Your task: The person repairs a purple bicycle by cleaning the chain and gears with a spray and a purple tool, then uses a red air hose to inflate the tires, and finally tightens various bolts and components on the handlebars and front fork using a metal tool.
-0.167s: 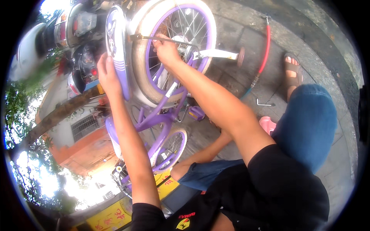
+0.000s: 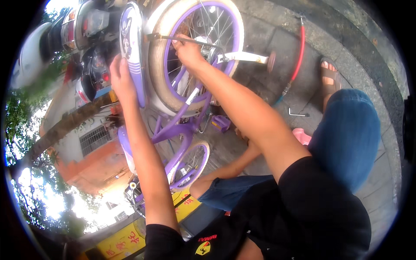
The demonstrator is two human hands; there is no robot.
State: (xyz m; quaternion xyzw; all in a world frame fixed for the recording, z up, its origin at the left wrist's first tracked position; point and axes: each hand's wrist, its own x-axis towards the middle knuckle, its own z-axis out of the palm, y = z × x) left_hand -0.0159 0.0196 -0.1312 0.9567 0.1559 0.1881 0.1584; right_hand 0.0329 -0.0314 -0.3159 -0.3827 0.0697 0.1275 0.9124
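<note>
In the head view, both hands are keeping nearly their earlier places. The right hand (image 2: 188, 53) is closing its fingers around a thin rod (image 2: 204, 42) crossing the wheel (image 2: 158, 69). The left hand (image 2: 124, 81) is touching a purple-and-white panel (image 2: 135, 43), whether gripping I cannot tell; both arms are reaching forward.

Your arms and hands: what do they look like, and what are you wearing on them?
The left hand and right hand are ungloved, no watch visible. The sleeves are short and black; the black shirt bears a yellow badge and red lettering.
</note>
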